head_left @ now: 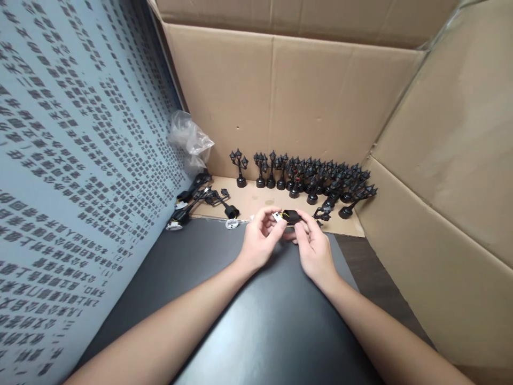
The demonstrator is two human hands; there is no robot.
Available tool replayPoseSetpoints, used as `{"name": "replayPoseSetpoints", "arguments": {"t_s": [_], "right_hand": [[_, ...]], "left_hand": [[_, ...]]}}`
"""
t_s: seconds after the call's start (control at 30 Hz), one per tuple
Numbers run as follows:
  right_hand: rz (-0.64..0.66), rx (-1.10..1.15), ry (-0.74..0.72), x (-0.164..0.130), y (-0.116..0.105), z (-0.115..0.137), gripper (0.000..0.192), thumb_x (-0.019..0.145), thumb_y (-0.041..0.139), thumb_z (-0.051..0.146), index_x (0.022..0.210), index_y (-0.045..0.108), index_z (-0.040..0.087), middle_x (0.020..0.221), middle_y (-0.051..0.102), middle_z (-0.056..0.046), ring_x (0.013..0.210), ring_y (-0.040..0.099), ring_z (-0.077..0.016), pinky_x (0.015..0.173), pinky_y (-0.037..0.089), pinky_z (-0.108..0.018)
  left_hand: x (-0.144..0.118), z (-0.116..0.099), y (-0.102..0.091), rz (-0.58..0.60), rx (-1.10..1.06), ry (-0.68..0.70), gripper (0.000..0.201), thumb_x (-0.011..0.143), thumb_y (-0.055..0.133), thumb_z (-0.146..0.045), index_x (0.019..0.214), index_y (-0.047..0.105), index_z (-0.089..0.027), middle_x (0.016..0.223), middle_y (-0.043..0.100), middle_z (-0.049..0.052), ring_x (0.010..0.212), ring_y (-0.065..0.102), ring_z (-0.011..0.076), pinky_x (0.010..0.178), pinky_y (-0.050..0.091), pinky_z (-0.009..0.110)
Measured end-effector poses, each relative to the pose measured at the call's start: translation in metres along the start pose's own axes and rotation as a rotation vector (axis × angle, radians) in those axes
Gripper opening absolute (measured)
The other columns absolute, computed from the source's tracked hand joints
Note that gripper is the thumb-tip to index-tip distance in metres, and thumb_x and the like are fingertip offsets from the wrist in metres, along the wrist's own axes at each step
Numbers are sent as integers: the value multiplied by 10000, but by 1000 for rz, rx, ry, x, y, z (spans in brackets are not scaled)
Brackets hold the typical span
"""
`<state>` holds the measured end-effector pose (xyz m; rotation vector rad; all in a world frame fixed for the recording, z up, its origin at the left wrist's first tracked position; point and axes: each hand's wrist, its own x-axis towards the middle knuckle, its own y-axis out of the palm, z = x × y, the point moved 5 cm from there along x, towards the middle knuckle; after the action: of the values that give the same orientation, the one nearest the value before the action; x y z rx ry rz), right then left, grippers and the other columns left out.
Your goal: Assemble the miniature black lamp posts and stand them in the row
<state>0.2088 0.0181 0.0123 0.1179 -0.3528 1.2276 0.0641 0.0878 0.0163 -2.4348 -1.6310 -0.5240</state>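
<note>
My right hand (pixel 315 247) grips the black base of a miniature street lamp (pixel 292 216), which lies on its side with its lamp heads pointing right. Between the thumb and fingers of my left hand (pixel 262 238) is a small white base cover (pixel 277 216). Yellow wire runs from the cover into the lamp's open base. Both hands are closed and face each other above the near edge of the cardboard. My fingers hide part of the lamp's post.
Several black miniature lamps (pixel 312 176) stand crowded on cardboard (pixel 256 202) at the back. More lie at left, near a loose white cover (pixel 231 224). A clear plastic bag (pixel 191 140) leans by the printed panel (pixel 80 160). Cardboard walls (pixel 320 91) enclose the back and right.
</note>
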Motion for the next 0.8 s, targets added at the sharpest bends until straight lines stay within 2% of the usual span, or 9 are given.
{"name": "replayPoseSetpoints", "arguments": {"t_s": [0.23,0.33,0.4,0.5,0.67,0.8], "right_hand": [[-18,107,83,5,-1,-10,500,1018,642,485,1455,566,254,1280,762,-109,903,808,-229,852,682,-397],[-15,178,109,7,-2,-16,507,997,673,492,1428,577,244,1305,755,-122,909,811,-238,886,679,-420],[-10,218,128,9,-1,-19,517,985,691,493,1420,580,238,1335,743,-130,895,813,-235,917,672,-439],[-12,259,167,12,-2,-25,548,978,695,506,1433,559,234,1324,746,-132,877,816,-234,925,666,-456],[1,289,185,15,-2,-31,563,967,706,527,1415,558,221,1286,759,-132,855,813,-227,919,665,-449],[13,283,179,15,-1,-31,548,973,698,524,1409,553,226,1273,761,-130,838,812,-226,934,660,-457]], "left_hand": [[3,6,1,-41,-51,-46,485,905,808,-420,1286,591,-211,1068,646,59,859,632,144,749,549,261],[3,7,0,-29,-24,-47,481,897,815,-393,1297,613,-219,1038,669,57,835,640,149,734,553,264],[3,6,0,-12,22,-30,465,907,802,-363,1321,641,-227,1050,687,65,861,658,162,780,571,289],[4,4,-1,-8,89,12,424,915,779,-316,1322,691,-241,1172,701,95,961,683,187,897,583,339],[3,3,-1,-24,93,20,442,900,790,-312,1326,704,-231,1201,704,110,977,687,195,889,588,343],[2,2,0,-8,67,22,409,939,765,-360,1323,709,-230,1281,704,118,1092,698,216,978,580,363]]}}
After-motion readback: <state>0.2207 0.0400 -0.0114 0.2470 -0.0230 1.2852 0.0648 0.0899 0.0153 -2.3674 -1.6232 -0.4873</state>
